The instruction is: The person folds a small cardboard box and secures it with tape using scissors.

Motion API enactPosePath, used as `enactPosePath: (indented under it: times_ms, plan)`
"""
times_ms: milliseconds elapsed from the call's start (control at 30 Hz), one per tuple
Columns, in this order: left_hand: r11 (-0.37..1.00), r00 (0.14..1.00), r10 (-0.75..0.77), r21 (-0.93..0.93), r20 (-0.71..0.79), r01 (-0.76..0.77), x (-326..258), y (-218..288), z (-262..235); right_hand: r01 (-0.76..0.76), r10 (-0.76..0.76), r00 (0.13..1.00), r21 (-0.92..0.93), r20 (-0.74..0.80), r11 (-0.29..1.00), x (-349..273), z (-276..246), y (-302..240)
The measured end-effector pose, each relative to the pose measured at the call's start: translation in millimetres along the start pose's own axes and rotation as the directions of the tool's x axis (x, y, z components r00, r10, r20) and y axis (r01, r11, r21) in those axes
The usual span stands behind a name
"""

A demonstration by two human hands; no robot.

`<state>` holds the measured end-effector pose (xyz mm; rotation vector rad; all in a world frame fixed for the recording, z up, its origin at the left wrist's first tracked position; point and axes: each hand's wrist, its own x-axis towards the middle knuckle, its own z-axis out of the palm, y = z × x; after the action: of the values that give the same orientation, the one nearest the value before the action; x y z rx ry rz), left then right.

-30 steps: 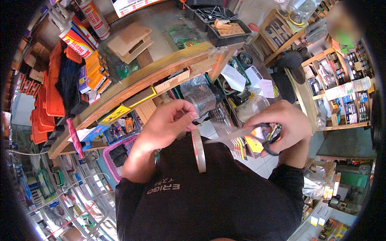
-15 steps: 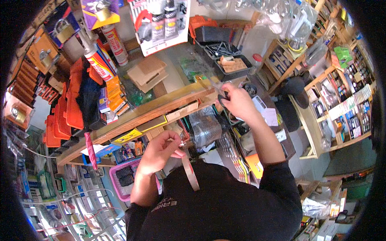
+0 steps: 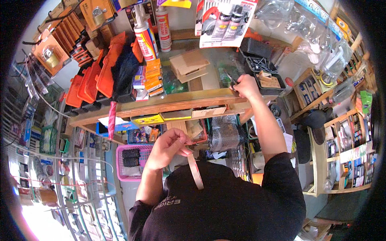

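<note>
My left hand is held in front of my chest, and its fingers pinch the top of a tan tape roll, which hangs edge-on below it. My right arm stretches out to the wooden-edged glass counter. There my right hand is closed on a small dark tool lying on the glass. The tool is too small to tell its kind. A black tray with screws and wooden bits stands just right of that hand.
A flat cardboard box lies on the counter. Behind it stand sealant tubes, and orange cases are stacked at the left. A pink basket sits under the counter. Wooden shelves stand at the right and wire racks at the left.
My right hand has left the spot beside the tape roll and reached out to the counter top, closing on the dark tool. My left hand has kept the roll near my chest.
</note>
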<state>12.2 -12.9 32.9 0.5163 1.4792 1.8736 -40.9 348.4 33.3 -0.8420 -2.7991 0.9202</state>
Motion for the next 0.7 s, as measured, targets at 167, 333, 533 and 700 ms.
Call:
enactPosePath:
  times_ms: [167, 333, 533, 700]
  plan:
    - [1.0, 1.0, 0.018, 0.01, -0.012, -0.018, 3, -4, 2, 0.129, -0.121, 0.986, 0.063, -0.111, 0.99, -7, 6, 22]
    - [1.0, 0.998, -0.003, 0.018, -0.058, 0.004, 9, -12, 6, 0.443, -0.411, 0.855, 0.035, -0.317, 0.896, -44, 20, 22]
    - [1.0, 0.981, -0.014, -0.022, -0.193, 0.01, 11, -35, 6, 0.309, -0.666, 0.549, 0.618, 0.505, 0.723, -201, 31, -10]
    - [0.998, 0.972, -0.059, 0.001, -0.227, 0.061, 15, -42, 8, 0.267, -0.785, 0.452, 0.776, 0.423, 0.571, -230, 55, -16]
